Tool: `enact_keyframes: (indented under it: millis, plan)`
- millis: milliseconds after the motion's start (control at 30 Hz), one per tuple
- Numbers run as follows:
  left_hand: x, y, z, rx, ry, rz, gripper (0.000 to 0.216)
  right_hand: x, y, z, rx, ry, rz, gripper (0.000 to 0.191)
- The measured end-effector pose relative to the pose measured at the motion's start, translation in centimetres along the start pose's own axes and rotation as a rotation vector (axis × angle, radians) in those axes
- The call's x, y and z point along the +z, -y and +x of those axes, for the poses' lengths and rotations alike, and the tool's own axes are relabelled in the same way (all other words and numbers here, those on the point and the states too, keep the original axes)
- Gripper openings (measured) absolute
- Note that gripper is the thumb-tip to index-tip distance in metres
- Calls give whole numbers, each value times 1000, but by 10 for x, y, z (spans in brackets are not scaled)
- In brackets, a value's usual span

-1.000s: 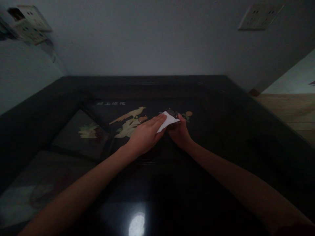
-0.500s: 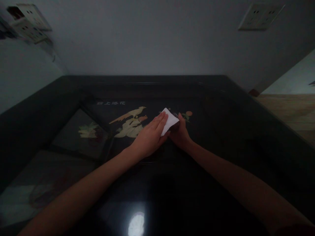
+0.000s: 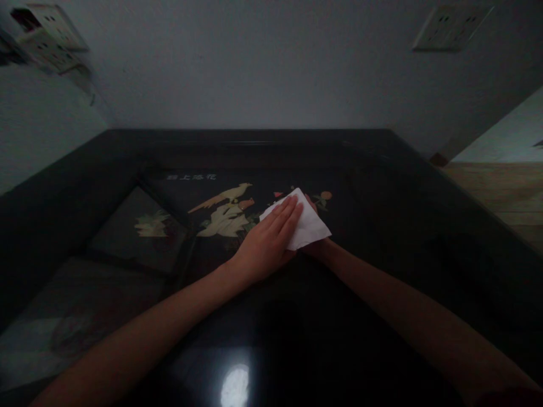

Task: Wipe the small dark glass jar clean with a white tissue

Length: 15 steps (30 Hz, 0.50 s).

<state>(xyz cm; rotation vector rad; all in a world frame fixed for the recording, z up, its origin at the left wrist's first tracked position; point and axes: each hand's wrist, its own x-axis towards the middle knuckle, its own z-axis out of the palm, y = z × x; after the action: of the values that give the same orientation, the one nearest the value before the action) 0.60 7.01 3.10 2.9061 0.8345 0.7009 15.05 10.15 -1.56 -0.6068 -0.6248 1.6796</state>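
Observation:
In the middle of the head view, my left hand (image 3: 271, 234) presses a white tissue (image 3: 313, 227) with its fingers long and close together. The tissue spreads over toward my right hand (image 3: 321, 249), which sits just under and behind it. Mostly covered by the tissue, my right hand shows only its fingertips at the upper edge and the wrist side. Whatever it holds beneath the tissue is hidden. Both hands are above a glossy dark tabletop (image 3: 271, 322) decorated with a pale bird picture (image 3: 224, 217).
Wall sockets (image 3: 452, 28) are at the upper right, and further sockets (image 3: 48, 48) at the upper left. A grey wall (image 3: 246, 73) borders the table's far edge. Wooden floor (image 3: 496, 189) lies to the right. A bright reflection shows near the front.
The tissue has opened out and now covers a dark brown object that showed in my right hand before. My left hand has shifted slightly to the right and nearer.

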Motion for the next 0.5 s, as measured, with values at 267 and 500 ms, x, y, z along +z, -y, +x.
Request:
enact_keyframes:
  millis: [267,500]
  plan:
    - [-1,5,4,-156,25,143,64,1,4,0,80,96,-73,59]
    - [-9,-11,1,-169,104,207,58,-5,5,4,75,58,-52,62]
